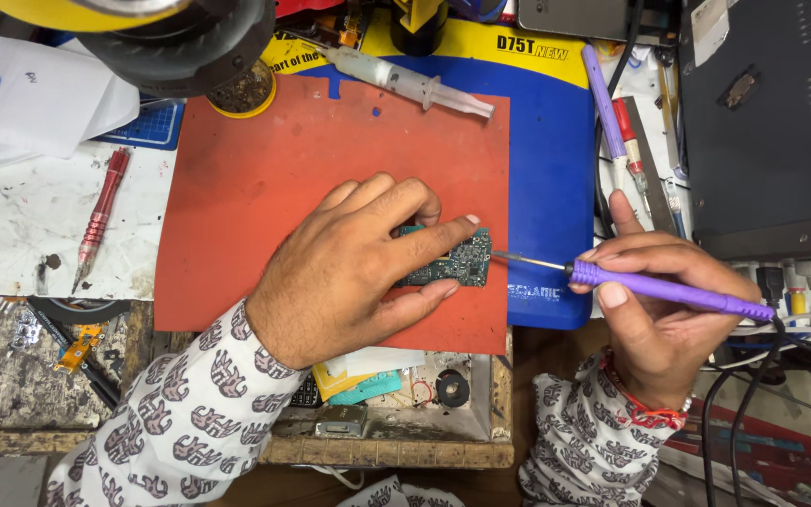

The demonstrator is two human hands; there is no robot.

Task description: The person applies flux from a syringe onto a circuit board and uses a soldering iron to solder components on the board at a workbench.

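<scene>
Cluttered repair bench, one red mat (265,197) over one blue mat (556,141). One green circuit board (457,258) on red mat's right edge, pinched by left hand (349,272). Right hand (664,310) gripping one purple soldering iron (668,291), tip at board. One syringe (410,80) far, one red screwdriver (100,216) left.

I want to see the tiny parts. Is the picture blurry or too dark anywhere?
Head view: bright, even light; the left hand and green board look sharp, with a soft shadow on the red mat; the dark round thing at the top is close and blurry.

circuit board (452,258) on mat (237,188), syringe (410,83) behind
</scene>
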